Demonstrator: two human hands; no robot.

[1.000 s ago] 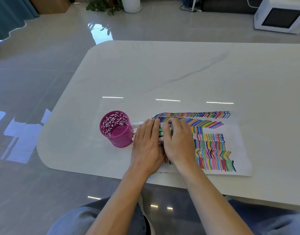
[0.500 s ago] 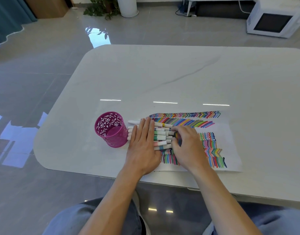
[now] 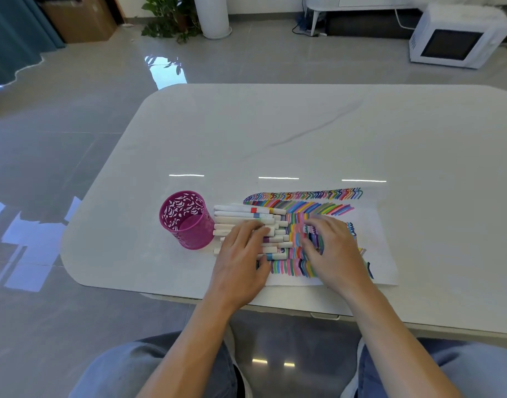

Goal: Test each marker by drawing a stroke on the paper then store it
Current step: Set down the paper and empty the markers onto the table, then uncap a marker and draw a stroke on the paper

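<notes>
The markers [image 3: 241, 209] under the left hand's [image 3: 241, 254] flat fingers [image 3: 255, 229] look light, stiff and roll-prone, best pinched mid-barrel; the right hand's [image 3: 332, 251] loosely curled fingers [image 3: 315, 225] hold nothing.

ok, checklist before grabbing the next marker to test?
1. Markers in reach: ok. The row lies between the pink pen holder and the paper, with the left hand resting on it.
2. Right hand free: ok. Its fingers are loosely curled over the paper, and no marker shows in it.
3. Pen holder upright, mouth clear: ok. No markers seen inside.
4. Blank space for a stroke: ok. There is a bare strip along the paper's right side.
5. Caps on or off: cannot tell.
</notes>
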